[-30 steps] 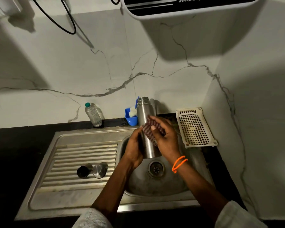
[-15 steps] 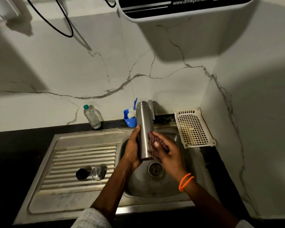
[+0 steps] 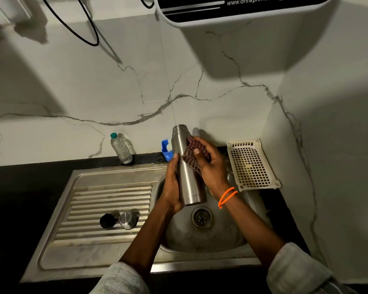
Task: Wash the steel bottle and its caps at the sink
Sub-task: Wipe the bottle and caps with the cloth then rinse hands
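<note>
a steel sink (image 3: 115, 175) in a black counter (image 3: 26, 187) — two caps (image 3: 119, 220) on its drainboard, a plastic bottle (image 3: 121, 148) behind.

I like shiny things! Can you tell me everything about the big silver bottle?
The steel bottle is a tall, slim cylinder of brushed, shiny metal with a ridged neck and no cap on. It is held nearly upright above the sink bowl. The left hand grips its lower half, and the right hand presses a checked cloth against its upper side.
</note>
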